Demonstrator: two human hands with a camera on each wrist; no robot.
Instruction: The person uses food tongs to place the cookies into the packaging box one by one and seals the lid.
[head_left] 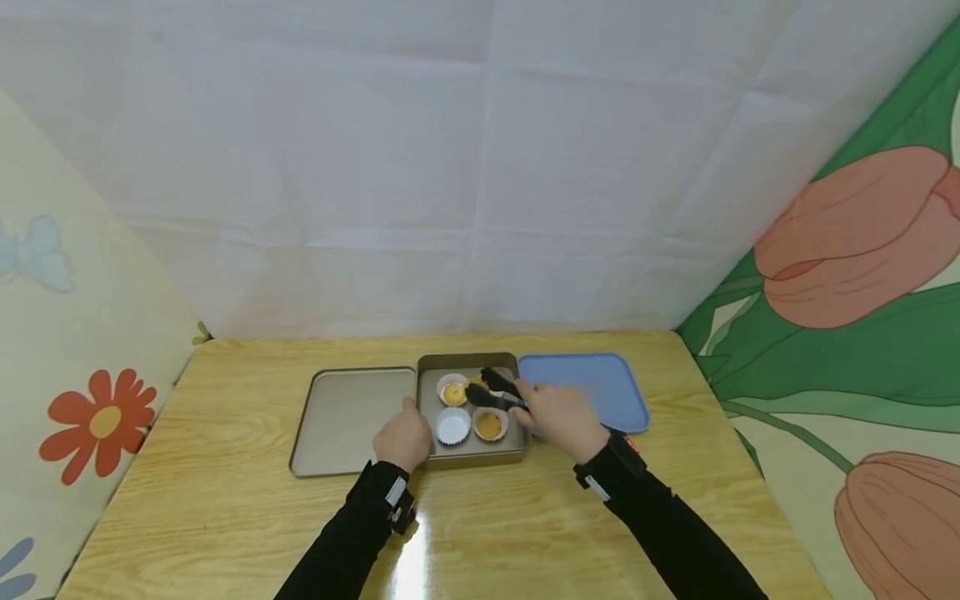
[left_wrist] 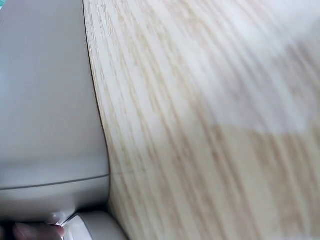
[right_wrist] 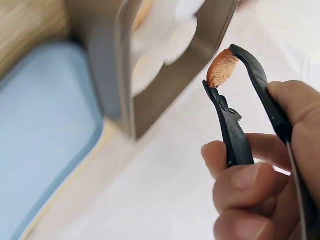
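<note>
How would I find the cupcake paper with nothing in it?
Look at the small deep metal pan in the middle of the wooden table, between the flat metal tray and the blue tray. The empty white paper cup sits in its near-left corner by the left hand; its neighbours hold yellow-brown cake.

In the head view the right hand (head_left: 558, 417) covers the handles of the black tongs (head_left: 491, 392), and their tips blur over the deep pan (head_left: 517, 454), so what they pinch is too small to tell there. The left wrist view shows only a fingertip (left_wrist: 35, 231) at the bottom edge; the flat tray (left_wrist: 45, 100) is cut off. The right wrist view blurs the pan's paper cups (right_wrist: 165, 35).
</note>
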